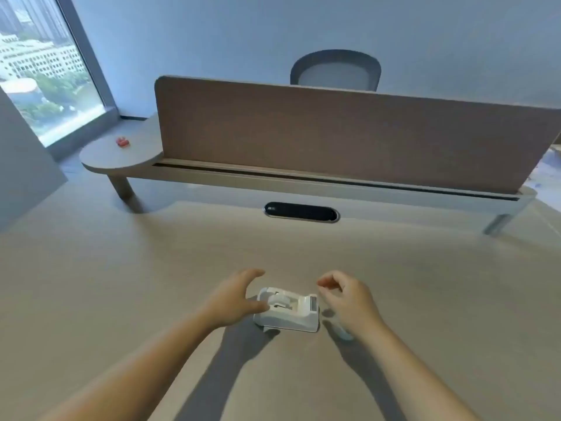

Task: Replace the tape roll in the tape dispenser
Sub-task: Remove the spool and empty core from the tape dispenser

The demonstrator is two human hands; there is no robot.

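A white tape dispenser (288, 311) sits on the desk, its cutter end pointing right. A pale roll or hub (279, 300) rests in its cradle. My left hand (233, 299) is spread around the dispenser's left end, thumb touching its near side and fingers arched over the far side. My right hand (346, 299) hovers just right of the cutter with fingers curled and thumb and forefinger tips close together; nothing shows between them. A small pale, blurred object (343, 332) lies on the desk under my right wrist; I cannot tell what it is.
The beige desk (121, 299) stretches wide on all sides. A raised shelf with a brown divider panel (334, 138) runs across the back, with a dark cable slot (300, 211) in front of it. A small red object (122, 142) lies on the shelf's left end.
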